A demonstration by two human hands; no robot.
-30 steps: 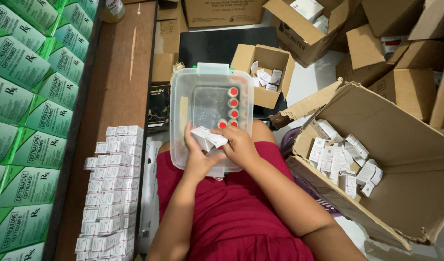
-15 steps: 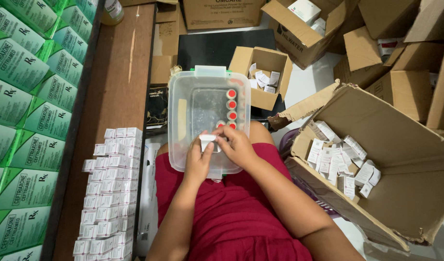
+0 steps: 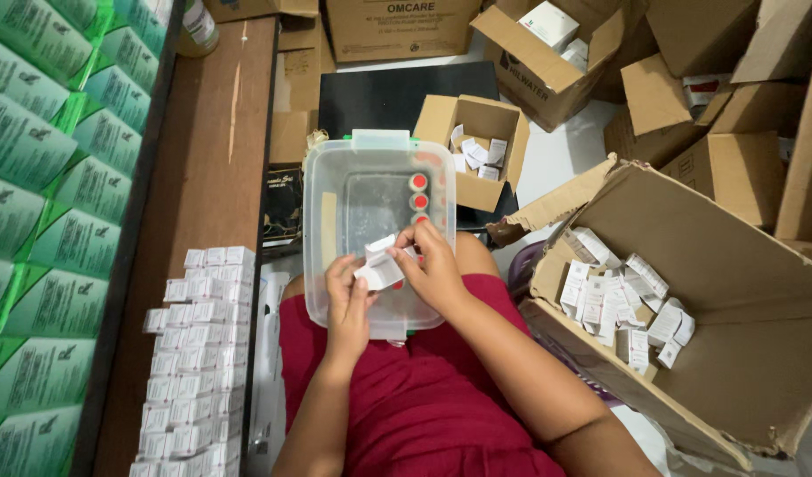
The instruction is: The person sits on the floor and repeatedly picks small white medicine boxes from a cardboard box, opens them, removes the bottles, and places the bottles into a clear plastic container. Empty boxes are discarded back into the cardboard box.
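Over the clear tub (image 3: 335, 221), left hand (image 3: 347, 300) and right hand (image 3: 437, 269) pinch 1 small white carton (image 3: 381, 269) between curled fingers

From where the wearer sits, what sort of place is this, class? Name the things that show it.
Probably a stockroom or packing area. Open cardboard boxes hold loose small white cartons, more stand stacked in rows, and both hands work one small white carton over a clear plastic tub.

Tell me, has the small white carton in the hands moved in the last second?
Yes. The small white carton has shifted slightly down the clear plastic tub, away from the red caps, toward the person's lap.
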